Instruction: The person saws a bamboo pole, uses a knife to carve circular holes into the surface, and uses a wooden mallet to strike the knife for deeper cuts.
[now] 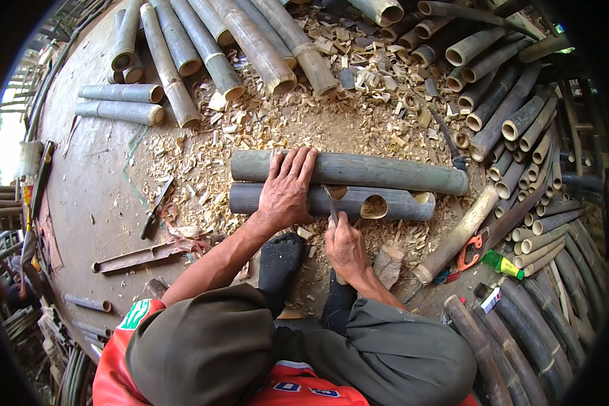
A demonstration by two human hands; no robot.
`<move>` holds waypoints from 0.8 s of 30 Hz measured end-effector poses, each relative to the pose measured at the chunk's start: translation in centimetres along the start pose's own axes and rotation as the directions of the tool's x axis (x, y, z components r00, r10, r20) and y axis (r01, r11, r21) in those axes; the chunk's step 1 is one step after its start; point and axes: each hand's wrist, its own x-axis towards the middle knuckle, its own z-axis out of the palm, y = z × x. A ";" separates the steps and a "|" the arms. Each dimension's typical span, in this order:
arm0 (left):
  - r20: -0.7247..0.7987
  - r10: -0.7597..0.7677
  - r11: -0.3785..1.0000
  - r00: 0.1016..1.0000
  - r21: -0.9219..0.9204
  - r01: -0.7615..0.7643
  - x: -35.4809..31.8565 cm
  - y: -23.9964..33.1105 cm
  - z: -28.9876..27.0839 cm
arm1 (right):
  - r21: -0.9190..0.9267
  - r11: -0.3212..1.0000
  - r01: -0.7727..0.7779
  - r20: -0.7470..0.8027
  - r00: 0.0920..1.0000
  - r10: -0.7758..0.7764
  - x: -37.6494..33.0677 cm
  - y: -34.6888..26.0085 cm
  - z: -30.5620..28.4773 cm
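1. Dark bamboo tube with cut holes (396, 204) lies crosswise on the floor, just in front of the person's feet
2. Right hand (348, 247): fingers curled tightly round a knife (331, 204), its handle mostly hidden in the fist; the blade points away from the body, at the left edge of one hole
3. Left hand (286, 193): fingers stretched out almost straight, slightly apart, grasping nothing; the palm lies across the holed tube and the fingertips rest on the greyish-green bamboo tube (386, 172) just beyond it
4. Three holes show along the right part of the near tube, the last close to its right end
5. Around both tubes, pale bamboo chips (304, 132) litter the floor
6. Toward the left lie a dark-handled blade (157, 208) and a split bamboo length (139, 258)
7. Toward the right are an orange saw handle (470, 251), a green bottle (501, 263) and a large stack of bamboo tubes (534, 149)
8. More cut tubes (216, 64) lie along the far side
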 end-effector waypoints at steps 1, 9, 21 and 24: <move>-0.005 0.002 1.000 1.000 -0.004 -0.002 0.1 0.0 -0.1 | -0.005 1.000 -0.004 -0.001 1.000 0.004 0.2 0.1 0.1; -0.016 0.000 1.000 1.000 -0.009 0.000 -0.1 -0.3 0.5 | -0.100 0.989 -0.109 0.000 0.994 0.110 1.2 -0.9 0.2; -0.322 -0.179 0.981 0.930 -0.131 0.143 -4.2 -1.7 -1.9 | 0.151 0.939 -0.309 -0.040 0.947 0.318 -1.8 0.0 -6.0; -0.388 -0.509 0.843 0.768 -0.406 0.354 -9.5 -5.0 -1.9 | 0.192 0.891 -0.412 -0.149 0.885 0.442 -3.9 3.0 -9.4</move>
